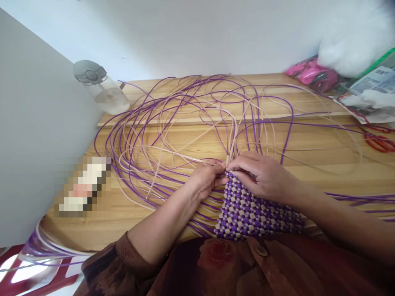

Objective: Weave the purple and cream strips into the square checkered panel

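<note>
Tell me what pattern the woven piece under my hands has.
Purple and beige checks, clearest in the head view.

A light wood-grained table [324, 174] carries a clear bottle [112, 98] with a grey lid. Right of the bottle, purple and beige strands [292, 113] sprawl in loose loops; nearer the wearer than the bottle lies a pixelated object [84, 187]. Far right of it sit a pink bundle [319, 74], papers [370, 88] and red-handled scissors [380, 142].

Evenly bright, with wide-angle stretching toward the edges.
</note>
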`<state>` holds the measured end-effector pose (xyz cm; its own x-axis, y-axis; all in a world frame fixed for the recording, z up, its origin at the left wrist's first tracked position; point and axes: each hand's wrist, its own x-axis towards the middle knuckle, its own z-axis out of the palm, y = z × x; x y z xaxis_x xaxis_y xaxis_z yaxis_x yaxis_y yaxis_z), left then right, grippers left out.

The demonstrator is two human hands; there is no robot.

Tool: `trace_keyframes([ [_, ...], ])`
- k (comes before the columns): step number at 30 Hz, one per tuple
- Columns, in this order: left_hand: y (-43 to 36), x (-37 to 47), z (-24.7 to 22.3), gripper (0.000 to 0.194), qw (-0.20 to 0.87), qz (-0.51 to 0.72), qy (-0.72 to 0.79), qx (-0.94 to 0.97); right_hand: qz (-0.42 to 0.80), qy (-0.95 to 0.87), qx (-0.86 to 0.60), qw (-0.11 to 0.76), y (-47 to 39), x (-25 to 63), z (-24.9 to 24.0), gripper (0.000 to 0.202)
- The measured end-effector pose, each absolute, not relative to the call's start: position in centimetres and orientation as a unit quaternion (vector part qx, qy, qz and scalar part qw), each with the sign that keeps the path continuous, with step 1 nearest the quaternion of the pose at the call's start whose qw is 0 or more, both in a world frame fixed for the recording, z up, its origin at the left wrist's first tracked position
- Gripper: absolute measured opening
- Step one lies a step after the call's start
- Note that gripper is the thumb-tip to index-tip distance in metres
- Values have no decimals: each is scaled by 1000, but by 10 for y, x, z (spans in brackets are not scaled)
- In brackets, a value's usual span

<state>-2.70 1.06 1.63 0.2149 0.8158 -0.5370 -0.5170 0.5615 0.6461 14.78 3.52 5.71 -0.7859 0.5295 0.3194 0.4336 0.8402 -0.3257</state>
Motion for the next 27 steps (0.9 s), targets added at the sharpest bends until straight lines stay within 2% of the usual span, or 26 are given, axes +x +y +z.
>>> trace_keyframes([
  [5, 10, -25, 16, 17, 756, 445, 449, 169, 93, -915, -315, 235, 34, 147, 51, 14],
  [12, 10, -24, 14, 17, 751, 446, 457, 170, 102, -928, -290, 211, 29, 145, 49, 26],
  [16, 10, -23, 15, 16, 753, 445, 455, 166, 74, -935, -295, 183, 28, 143, 50, 21],
  [20, 9, -23, 15, 15, 748, 456, 452, 171, 29, -954, -204, 218, 23, 142, 52, 20],
  [23, 9, -22, 13, 14, 746, 461, 450, 167, 58, -956, -132, 254, 11, 149, 55, 24],
  [25, 9, -22, 11, 13, 748, 459, 451, 163, 85, -938, -190, 278, 4, 155, 56, 24],
  [27, 9, -22, 11, 13, 746, 458, 457, 157, 92, -914, -269, 290, 2, 157, 53, 15],
])
